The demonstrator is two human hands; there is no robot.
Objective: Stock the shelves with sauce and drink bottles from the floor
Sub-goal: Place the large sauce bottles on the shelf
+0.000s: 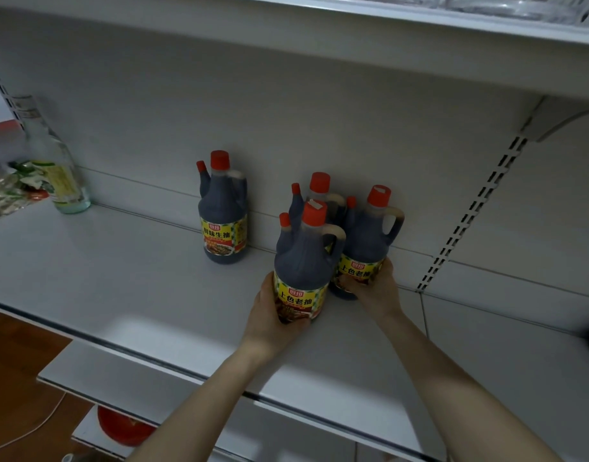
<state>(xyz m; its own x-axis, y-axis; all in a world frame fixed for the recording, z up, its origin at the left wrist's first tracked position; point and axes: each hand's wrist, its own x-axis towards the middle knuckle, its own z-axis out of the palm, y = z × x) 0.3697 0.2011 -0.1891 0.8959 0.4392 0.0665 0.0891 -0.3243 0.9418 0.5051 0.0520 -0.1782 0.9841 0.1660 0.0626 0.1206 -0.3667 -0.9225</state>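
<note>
- The left hand has its fingers curled round the lower label of the front dark soy sauce bottle, thumb on the bottle's left side and the other fingers wrapped under its front.
- The right hand grips the right dark soy sauce bottle at label height, fingers across the front and thumb behind.
- Both gripped bottles are upright, red caps on, handles to the right. Their bases are at shelf level, but the fingers hide the bottom edges, so I cannot tell whether either is fully set down.
- The two bottles touch or nearly touch. A rear soy sauce bottle stands just behind them against the back panel, making a tight cluster of three.
- A light soy sauce bottle stands alone to the left of the cluster, apart from it and close to the back panel.
- All four are on the middle shelf, in its right half near the slotted upright.
- A clear glass bottle stands at the far left end of the same shelf, beside some green-printed packets.
- Progress, as judged: four sauce bottles are shelved or at the point of release. Most of this shelf is bare.
- The lower shelf shows no bottles in its visible part.
- The wooden floor shows only at lower left, with a white cable. No floor stock is in view, so what remains cannot be counted.
</note>
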